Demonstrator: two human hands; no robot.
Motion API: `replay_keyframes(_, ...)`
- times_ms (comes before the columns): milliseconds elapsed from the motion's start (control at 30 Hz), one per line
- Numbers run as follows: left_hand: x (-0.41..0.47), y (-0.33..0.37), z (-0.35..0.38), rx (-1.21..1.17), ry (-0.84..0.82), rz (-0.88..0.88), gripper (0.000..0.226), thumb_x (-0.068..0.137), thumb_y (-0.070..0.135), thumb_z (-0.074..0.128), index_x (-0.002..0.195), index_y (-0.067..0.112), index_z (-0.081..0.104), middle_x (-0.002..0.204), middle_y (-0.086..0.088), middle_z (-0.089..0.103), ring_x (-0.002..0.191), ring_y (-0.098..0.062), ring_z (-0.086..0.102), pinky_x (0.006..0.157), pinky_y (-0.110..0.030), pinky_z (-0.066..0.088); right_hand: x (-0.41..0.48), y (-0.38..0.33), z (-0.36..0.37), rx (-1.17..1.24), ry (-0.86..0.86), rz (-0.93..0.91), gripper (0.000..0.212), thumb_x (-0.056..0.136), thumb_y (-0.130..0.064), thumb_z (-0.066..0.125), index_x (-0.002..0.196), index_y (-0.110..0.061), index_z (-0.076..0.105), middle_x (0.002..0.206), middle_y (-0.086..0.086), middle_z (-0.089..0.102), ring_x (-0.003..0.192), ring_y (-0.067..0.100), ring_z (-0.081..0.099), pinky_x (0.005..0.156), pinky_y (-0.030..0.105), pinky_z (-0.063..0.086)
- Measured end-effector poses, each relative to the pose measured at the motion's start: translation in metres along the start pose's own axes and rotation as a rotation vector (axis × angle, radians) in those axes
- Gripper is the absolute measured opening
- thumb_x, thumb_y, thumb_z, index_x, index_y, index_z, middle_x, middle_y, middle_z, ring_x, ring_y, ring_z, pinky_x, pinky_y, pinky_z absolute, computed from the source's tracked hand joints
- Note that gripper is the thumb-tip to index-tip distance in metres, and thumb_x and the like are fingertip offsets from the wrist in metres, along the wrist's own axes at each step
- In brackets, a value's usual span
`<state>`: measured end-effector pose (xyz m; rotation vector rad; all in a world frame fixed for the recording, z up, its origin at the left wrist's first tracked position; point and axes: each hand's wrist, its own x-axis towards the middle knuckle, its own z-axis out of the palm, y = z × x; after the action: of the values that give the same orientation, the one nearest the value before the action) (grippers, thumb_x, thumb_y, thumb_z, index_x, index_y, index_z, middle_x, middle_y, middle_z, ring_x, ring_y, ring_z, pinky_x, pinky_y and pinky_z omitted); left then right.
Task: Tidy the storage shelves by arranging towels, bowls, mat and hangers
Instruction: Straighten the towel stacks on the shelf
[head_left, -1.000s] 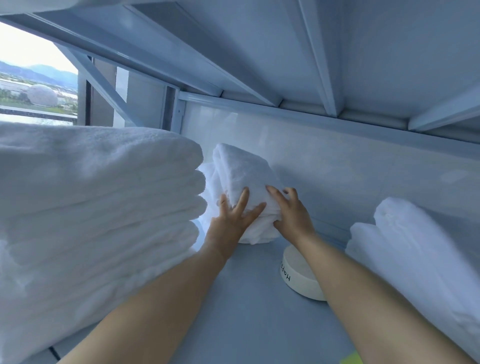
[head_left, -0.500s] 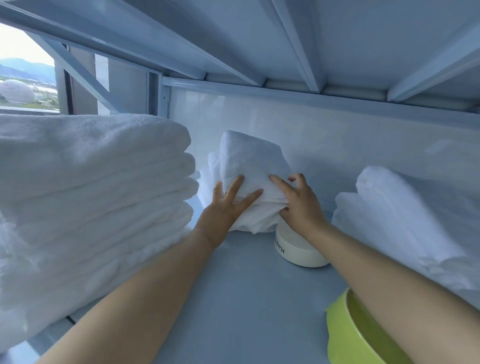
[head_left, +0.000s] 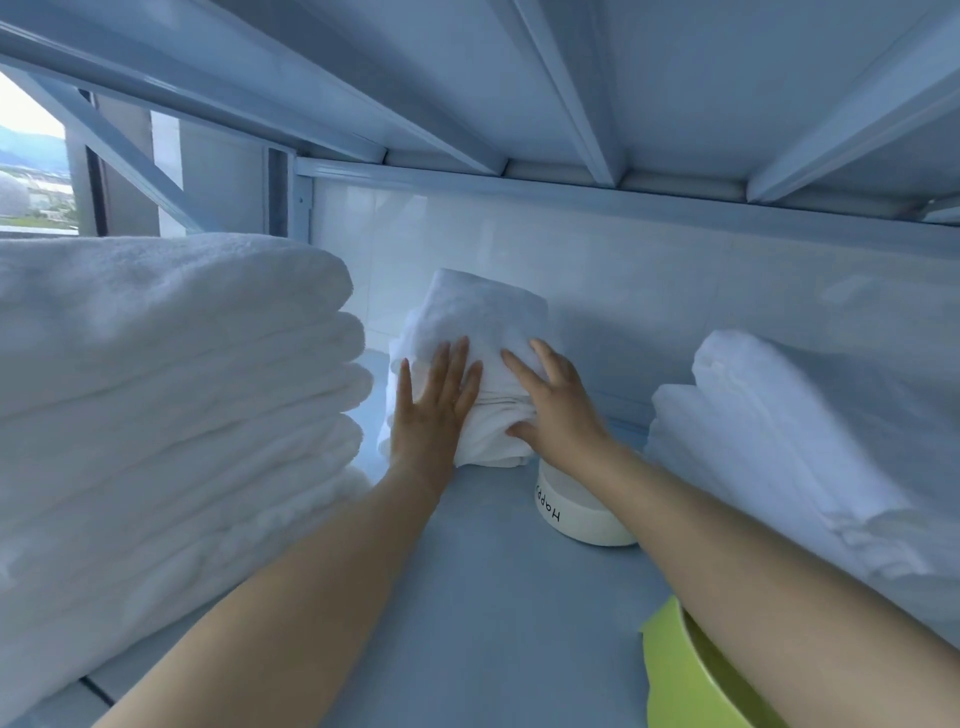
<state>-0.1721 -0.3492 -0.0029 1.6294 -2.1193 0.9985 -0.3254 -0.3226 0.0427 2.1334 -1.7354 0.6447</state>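
A small folded white towel (head_left: 485, 317) stands at the back of the shelf against the wall. My left hand (head_left: 434, 402) lies flat on its left front, fingers spread. On its right side, my right hand (head_left: 558, 410) presses with the thumb curled under the towel's lower folds. A tall stack of folded white towels (head_left: 171, 395) fills the left side. Another pile of white towels (head_left: 789, 447) lies on the right. Under my right forearm sits a white bowl (head_left: 576, 514) with black lettering. A lime-green bowl (head_left: 680, 675) shows at the bottom right.
The pale blue shelf floor (head_left: 467, 597) runs between the towel piles. The metal underside of the upper shelf (head_left: 519, 78) hangs low overhead with ribs. A window (head_left: 31, 171) opens at the far left behind the frame's diagonal brace.
My left hand has flattened and slid up against the small towel. My right hand has shifted lower on its right side. The view has tilted slightly; the towel stays at the back.
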Motion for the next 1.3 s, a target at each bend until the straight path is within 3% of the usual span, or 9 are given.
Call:
replay_keyframes(100, 0.014, -0.006, 0.002, -0.062, -0.097, 0.013, 0.087, 0.095, 0.021, 0.046, 0.141, 0.013, -0.027, 0.151, -0.012, -0.030, 0.141, -0.031, -0.018, 0.116, -0.050, 0.007, 0.002, 0.000, 0.001, -0.019, -0.061, -0.033, 0.082, 0.079, -0.021, 0.072, 0.146, -0.028, 0.025, 0.157, 0.004, 0.003, 0.141, 0.026, 0.011, 0.115, 0.035, 0.019)
replay_keyframes(233, 0.030, -0.019, 0.006, -0.039, -0.168, -0.003, 0.092, 0.093, 0.022, 0.050, 0.141, 0.015, -0.028, 0.150, -0.010, -0.032, 0.141, -0.028, -0.020, 0.116, -0.050, 0.003, 0.007, -0.001, -0.001, -0.039, -0.098, -0.090, 0.078, 0.082, -0.014, 0.068, 0.147, -0.024, 0.025, 0.157, 0.001, 0.006, 0.141, 0.024, 0.016, 0.113, 0.032, 0.020)
replay_keyframes(367, 0.026, -0.006, 0.012, -0.072, -0.059, -0.013, 0.089, 0.093, 0.021, 0.047, 0.140, 0.006, -0.026, 0.151, -0.015, -0.029, 0.140, -0.030, -0.022, 0.113, -0.051, -0.004, 0.015, 0.002, -0.002, -0.048, -0.038, -0.029, 0.088, 0.081, -0.016, 0.070, 0.149, -0.025, 0.013, 0.155, 0.001, 0.011, 0.134, 0.029, 0.025, 0.107, 0.033, 0.028)
replay_keyframes(467, 0.024, 0.002, 0.021, -0.212, 0.028, 0.039, 0.089, 0.094, 0.011, 0.043, 0.135, 0.010, -0.036, 0.150, -0.016, -0.029, 0.142, -0.033, -0.016, 0.115, -0.046, 0.008, 0.019, 0.004, 0.002, -0.014, -0.087, 0.041, 0.096, 0.078, -0.023, 0.074, 0.149, -0.030, 0.009, 0.157, 0.003, -0.001, 0.137, 0.030, 0.026, 0.109, 0.035, 0.028)
replay_keyframes(567, 0.028, -0.004, 0.023, -0.254, -0.003, 0.068, 0.097, 0.091, 0.004, 0.046, 0.130, 0.023, -0.041, 0.150, -0.019, -0.027, 0.142, -0.037, -0.013, 0.115, -0.044, 0.019, 0.021, 0.001, 0.009, 0.058, -0.096, 0.044, 0.097, 0.075, -0.020, 0.076, 0.148, -0.034, 0.013, 0.157, 0.003, -0.007, 0.134, 0.030, 0.036, 0.104, 0.033, 0.034)
replay_keyframes(767, 0.037, -0.021, 0.021, -0.221, -0.191, -0.064, 0.118, 0.081, 0.013, 0.065, 0.128, 0.023, -0.043, 0.146, -0.014, -0.038, 0.140, -0.032, -0.023, 0.115, -0.051, 0.007, 0.024, -0.003, 0.009, 0.122, -0.132, -0.029, 0.095, 0.071, -0.019, 0.079, 0.145, -0.035, 0.023, 0.158, -0.005, 0.001, 0.134, 0.025, 0.038, 0.102, 0.033, 0.039)
replay_keyframes(900, 0.028, -0.006, 0.015, -0.389, -0.118, -0.016, 0.119, 0.078, 0.032, 0.067, 0.136, 0.018, -0.036, 0.147, -0.012, -0.038, 0.138, -0.031, -0.027, 0.114, -0.050, 0.001, 0.022, 0.009, -0.003, 0.064, -0.103, -0.033, 0.091, 0.077, -0.016, 0.073, 0.148, -0.030, 0.017, 0.156, -0.006, 0.011, 0.134, 0.022, 0.037, 0.103, 0.032, 0.037)
replay_keyframes(1067, 0.026, -0.011, 0.024, -0.266, -0.048, -0.013, 0.098, 0.090, 0.004, 0.048, 0.134, 0.028, -0.036, 0.150, -0.004, -0.034, 0.143, -0.028, -0.016, 0.114, -0.052, 0.009, 0.014, 0.015, -0.007, 0.029, -0.150, -0.021, 0.091, 0.080, -0.016, 0.070, 0.149, -0.027, 0.012, 0.157, -0.005, 0.010, 0.138, 0.021, 0.032, 0.108, 0.033, 0.033)
replay_keyframes(1300, 0.020, 0.006, -0.002, -0.453, -0.167, -0.078, 0.103, 0.084, 0.008, 0.056, 0.142, 0.021, -0.027, 0.148, -0.007, -0.036, 0.142, -0.030, -0.018, 0.114, -0.052, 0.010, -0.012, 0.015, -0.035, -0.001, -0.148, -0.023, 0.084, 0.082, -0.009, 0.064, 0.148, -0.027, 0.015, 0.156, -0.005, 0.015, 0.138, 0.020, 0.030, 0.108, 0.032, 0.033)
